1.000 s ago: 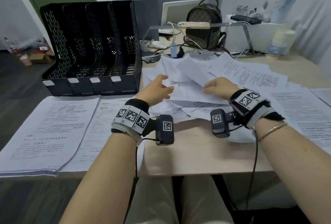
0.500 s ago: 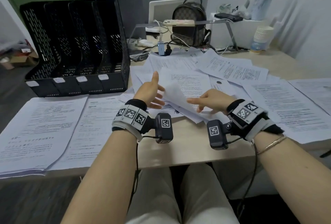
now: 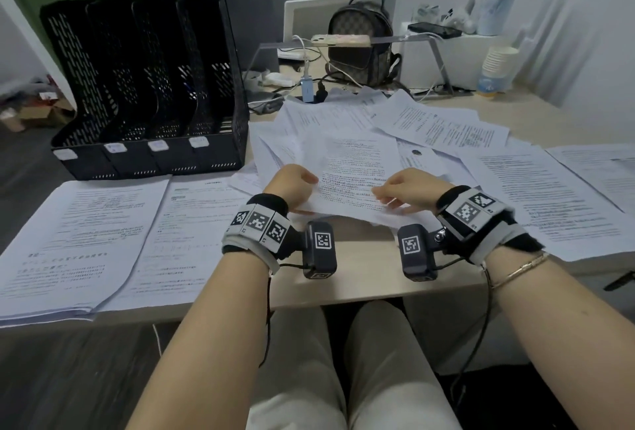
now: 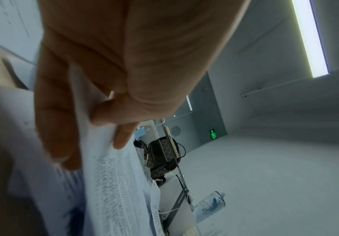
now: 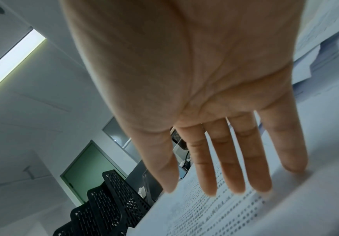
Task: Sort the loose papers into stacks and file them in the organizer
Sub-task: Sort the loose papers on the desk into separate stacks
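A printed sheet (image 3: 350, 172) lies lifted at its near edge on the pile of loose papers (image 3: 330, 120) mid-table. My left hand (image 3: 302, 182) pinches its left edge, thumb on top and fingers beneath; in the left wrist view the sheet (image 4: 113, 183) runs between thumb and fingers. My right hand (image 3: 388, 194) rests on its right part with straight fingers (image 5: 223, 175) touching the paper (image 5: 205, 212). The black mesh organizer (image 3: 147, 86) stands at the back left, its slots dark. Two sorted stacks (image 3: 79, 240) (image 3: 196, 234) lie in front of it.
More printed sheets (image 3: 549, 196) spread over the right side of the table. Behind the pile are a charger and cables (image 3: 307, 86), a backpack (image 3: 364, 45), a phone on a metal riser (image 3: 340, 39) and stacked paper cups (image 3: 498, 62). The table's front edge (image 3: 343, 292) is near my wrists.
My left hand went from open beside the pile to pinching the sheet's left edge. The right hand slid along the sheet, which now lies flatter between both hands.
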The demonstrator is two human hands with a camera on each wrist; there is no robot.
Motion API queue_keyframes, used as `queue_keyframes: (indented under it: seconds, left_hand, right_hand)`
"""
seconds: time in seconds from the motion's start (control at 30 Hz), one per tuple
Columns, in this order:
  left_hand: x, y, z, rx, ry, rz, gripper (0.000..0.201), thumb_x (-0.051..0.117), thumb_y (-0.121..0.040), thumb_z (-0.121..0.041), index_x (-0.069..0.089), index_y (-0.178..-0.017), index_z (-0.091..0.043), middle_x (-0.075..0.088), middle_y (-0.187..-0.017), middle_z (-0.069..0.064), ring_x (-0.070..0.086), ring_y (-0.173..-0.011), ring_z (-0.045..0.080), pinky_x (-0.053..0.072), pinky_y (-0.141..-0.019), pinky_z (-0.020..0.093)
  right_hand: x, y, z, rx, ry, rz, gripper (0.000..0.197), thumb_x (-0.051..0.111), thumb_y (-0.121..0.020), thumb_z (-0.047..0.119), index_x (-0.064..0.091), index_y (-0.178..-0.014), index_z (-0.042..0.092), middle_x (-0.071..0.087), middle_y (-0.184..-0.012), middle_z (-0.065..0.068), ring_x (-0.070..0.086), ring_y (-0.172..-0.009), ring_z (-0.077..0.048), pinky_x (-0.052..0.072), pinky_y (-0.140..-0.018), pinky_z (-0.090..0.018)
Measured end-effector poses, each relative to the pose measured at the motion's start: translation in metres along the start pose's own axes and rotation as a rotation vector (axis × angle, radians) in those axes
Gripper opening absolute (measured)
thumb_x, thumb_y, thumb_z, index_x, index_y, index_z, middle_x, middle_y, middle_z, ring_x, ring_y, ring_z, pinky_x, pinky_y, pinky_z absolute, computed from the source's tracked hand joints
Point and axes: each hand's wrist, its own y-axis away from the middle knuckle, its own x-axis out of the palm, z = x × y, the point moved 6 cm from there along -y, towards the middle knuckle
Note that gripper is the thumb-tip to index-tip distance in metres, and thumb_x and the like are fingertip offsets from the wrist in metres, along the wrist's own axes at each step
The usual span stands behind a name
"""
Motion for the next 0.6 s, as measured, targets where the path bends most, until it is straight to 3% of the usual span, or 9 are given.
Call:
queue_keyframes:
  seconds: [0.1,0.13,0.2,0.27,0.4,0.5,0.6]
  left_hand:
    - [-0.018,0.006,0.000,0.060,0.035,-0.132,0.052,0.031,-0.084,0.010,0.056,-0.126,-0.008,0.049,-0.137,0.008,0.046,-0.125,0.023,0.036,-0.098,0.024]
    - [-0.025,0.008,0.000,0.087,0.057,-0.184,0.055,0.031,-0.082,0.012,0.054,-0.127,-0.009,0.049,-0.137,0.007,0.047,-0.121,0.021,0.039,-0.094,0.022]
    - [-0.041,0.015,-0.001,0.145,0.128,-0.277,0.060,0.030,-0.079,0.014,0.052,-0.129,-0.010,0.049,-0.135,0.006,0.050,-0.110,0.017,0.040,-0.077,0.016]
    - [-0.059,0.023,-0.003,0.186,0.200,-0.395,0.062,0.030,-0.078,0.016,0.050,-0.130,-0.011,0.048,-0.135,0.006,0.049,-0.112,0.016,0.038,-0.079,0.014]
    - [-0.078,0.038,-0.005,0.261,0.260,-0.558,0.065,0.030,-0.076,0.018,0.047,-0.133,-0.009,0.046,-0.138,0.006,0.039,-0.130,0.017,0.030,-0.106,0.019]
    - [-0.081,0.044,-0.003,0.293,0.264,-0.586,0.067,0.030,-0.076,0.019,0.043,-0.136,-0.009,0.043,-0.141,0.004,0.036,-0.133,0.014,0.025,-0.106,0.014]
    - [-0.081,0.048,-0.001,0.341,0.207,-0.567,0.069,0.030,-0.075,0.021,0.042,-0.137,-0.006,0.042,-0.142,0.005,0.034,-0.134,0.014,0.019,-0.100,0.005]
  right_hand:
    - [-0.005,-0.001,0.009,-0.030,0.039,-0.087,0.038,0.061,-0.089,0.036,0.063,-0.111,0.005,0.062,-0.115,-0.008,0.059,-0.100,-0.021,0.050,-0.093,-0.039]
    - [-0.006,-0.002,0.012,-0.040,0.024,-0.121,0.039,0.062,-0.088,0.033,0.059,-0.117,0.007,0.059,-0.121,-0.010,0.057,-0.105,-0.022,0.047,-0.094,-0.038]
    - [-0.005,-0.004,0.016,-0.040,-0.081,-0.170,0.054,0.064,-0.087,0.029,0.044,-0.133,0.011,0.049,-0.133,-0.012,0.051,-0.116,-0.025,0.043,-0.098,-0.036]
    - [-0.004,-0.006,0.021,-0.050,-0.190,-0.205,0.068,0.064,-0.087,0.027,0.028,-0.143,0.015,0.044,-0.131,-0.011,0.049,-0.117,-0.026,0.039,-0.096,-0.033]
    - [0.001,-0.009,0.034,-0.080,-0.362,-0.254,0.068,0.060,-0.090,0.023,0.020,-0.144,0.018,0.055,-0.120,-0.011,0.061,-0.102,-0.027,0.048,-0.092,-0.040]
    - [0.002,-0.009,0.043,-0.147,-0.542,-0.310,0.063,0.056,-0.090,0.010,0.022,-0.142,0.020,0.062,-0.104,-0.014,0.067,-0.079,-0.025,0.054,-0.077,-0.040]
    - [0.002,-0.005,0.052,-0.220,-0.608,-0.362,0.053,0.053,-0.090,0.001,0.034,-0.136,0.019,0.058,-0.089,-0.009,0.065,-0.065,-0.019,0.055,-0.066,-0.033]
